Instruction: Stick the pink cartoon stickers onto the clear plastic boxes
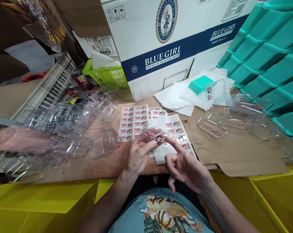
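Observation:
My left hand (138, 156) holds a small clear plastic case (147, 127), thumb on its face and fingers behind. A pink sticker (153, 133) with red lettering and cartoon cats lies on the case. The outstretched index finger of my right hand (188, 167) touches or nearly touches the sticker's right end. That hand's other fingers are loosely bent and grip nothing. Beneath and behind the case, sticker sheets (133, 120) lie on the wooden table (112, 166). Another sheet (176, 127), with some labels peeled off, is partly covered by my hands.
Clear plastic cases (71, 118) are heaped on the left, near a pink object (11, 138). Stickered cases (212, 125) lie on cardboard (243, 155) at right. Behind are a beer carton (146, 38), a green basket (107, 76), white papers (174, 97) and stacked teal bins (270, 48).

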A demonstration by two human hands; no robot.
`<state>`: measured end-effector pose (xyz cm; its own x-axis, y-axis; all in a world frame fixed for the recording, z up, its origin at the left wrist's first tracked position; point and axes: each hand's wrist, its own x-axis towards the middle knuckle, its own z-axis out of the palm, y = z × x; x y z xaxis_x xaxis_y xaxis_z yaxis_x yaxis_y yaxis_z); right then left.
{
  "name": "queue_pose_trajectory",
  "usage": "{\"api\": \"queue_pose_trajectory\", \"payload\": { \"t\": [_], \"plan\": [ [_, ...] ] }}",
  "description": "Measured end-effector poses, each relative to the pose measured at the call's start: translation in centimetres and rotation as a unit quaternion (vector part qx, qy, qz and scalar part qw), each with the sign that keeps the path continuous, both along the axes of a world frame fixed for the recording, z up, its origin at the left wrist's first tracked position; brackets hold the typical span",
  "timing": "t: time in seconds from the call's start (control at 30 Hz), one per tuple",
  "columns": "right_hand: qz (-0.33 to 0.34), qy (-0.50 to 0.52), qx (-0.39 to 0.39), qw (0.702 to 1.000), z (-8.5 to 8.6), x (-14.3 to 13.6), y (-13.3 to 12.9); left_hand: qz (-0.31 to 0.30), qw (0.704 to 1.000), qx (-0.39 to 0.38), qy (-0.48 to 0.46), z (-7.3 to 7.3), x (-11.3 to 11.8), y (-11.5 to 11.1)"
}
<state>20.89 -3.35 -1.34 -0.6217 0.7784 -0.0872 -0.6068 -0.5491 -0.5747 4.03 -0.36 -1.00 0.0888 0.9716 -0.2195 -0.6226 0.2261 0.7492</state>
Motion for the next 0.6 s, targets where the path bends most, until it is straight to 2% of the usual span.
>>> {"api": "queue_pose_trajectory", "payload": {
  "t": [0.3,0.6],
  "plan": [
    [-0.065,-0.078,0.047,0.994,0.24,-1.06,-0.32,0.006,0.998,-0.012,-0.065,0.7,-0.03,0.21],
    [-0.072,-0.096,0.052,0.991,0.38,-1.0,-0.34,0.006,0.997,-0.021,-0.078,0.86,0.05,0.22]
  ]
}}
